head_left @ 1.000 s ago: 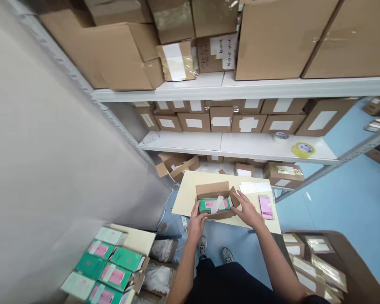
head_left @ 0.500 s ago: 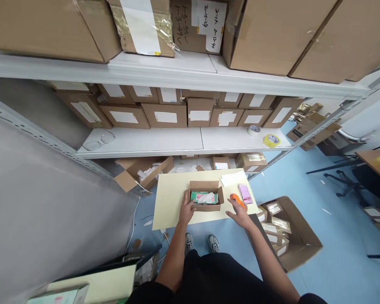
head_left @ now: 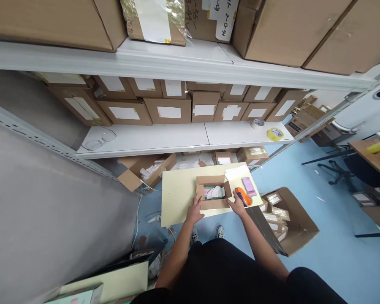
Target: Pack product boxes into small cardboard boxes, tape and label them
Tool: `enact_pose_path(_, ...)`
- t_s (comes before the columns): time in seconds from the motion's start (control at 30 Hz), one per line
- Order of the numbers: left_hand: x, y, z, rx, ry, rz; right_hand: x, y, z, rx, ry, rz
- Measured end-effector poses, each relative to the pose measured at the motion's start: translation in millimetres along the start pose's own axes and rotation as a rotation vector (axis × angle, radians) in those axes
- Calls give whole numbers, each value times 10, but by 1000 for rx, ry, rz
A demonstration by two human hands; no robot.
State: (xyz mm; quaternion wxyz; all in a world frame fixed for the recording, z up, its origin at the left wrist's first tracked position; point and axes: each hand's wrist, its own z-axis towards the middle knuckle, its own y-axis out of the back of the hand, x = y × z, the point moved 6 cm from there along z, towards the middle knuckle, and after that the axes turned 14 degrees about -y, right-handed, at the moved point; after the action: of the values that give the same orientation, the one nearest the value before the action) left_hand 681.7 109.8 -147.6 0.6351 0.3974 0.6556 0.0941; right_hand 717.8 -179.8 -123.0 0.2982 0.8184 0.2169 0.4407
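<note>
An open cardboard box (head_left: 213, 204) stands on the pale yellow table (head_left: 177, 190), its flaps spread. Inside lies a green and pink packet (head_left: 220, 192) with something white on top. My left hand (head_left: 195, 210) grips the box's left front corner. At the right front corner, my right hand (head_left: 236, 204) holds the box, fingers curled at the flap. Just right of that hand is an orange and dark blue tool (head_left: 243, 196), seemingly a tape dispenser. Behind it lie a pink item (head_left: 248, 186), blurred out, and white paper (head_left: 237, 172).
Shelves (head_left: 171, 137) with labelled boxes rise behind the table, holding glasses (head_left: 99, 140) and two tape rolls (head_left: 275, 134). A large carton (head_left: 299, 223) of small boxes stands at the right. Another open carton (head_left: 131, 179) sits left on the lower shelf.
My right hand has moved left from beside the orange tool onto the box. My left hand has shifted to the box's front corner. The front flap now shows folded outward. The view has shifted slightly.
</note>
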Motion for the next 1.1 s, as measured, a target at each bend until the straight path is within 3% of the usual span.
enact_pose_path(0.1,-23,-27,-38,-23,0,71,162,-52,-19,-2,80,-52)
enact_pose_path(0.27,-42,34,-66,-46,-50,93,296,-386,-129,264,200,-173)
enact_pose_path(0.37,-33,131,-10,2,-30,89,254,-425,-158,307,214,-164)
enact_pose_path(0.43,-38,211,63,12,-4,95,233,-369,-131,250,232,-88)
enact_pose_path(0.57,-96,393,253,-89,63,185,143,-209,18,-86,132,111)
enact_pose_path(0.63,-140,452,364,-117,87,239,88,-247,82,-179,65,136)
enact_pose_path(0.83,-201,604,757,-53,109,327,-83,-486,190,-160,-84,95)
enact_pose_path(0.97,-294,733,952,5,-4,404,-82,-432,217,-164,-79,37)
enact_pose_path(1.1,-401,804,924,3,-63,530,-44,-373,240,-164,-59,-12)
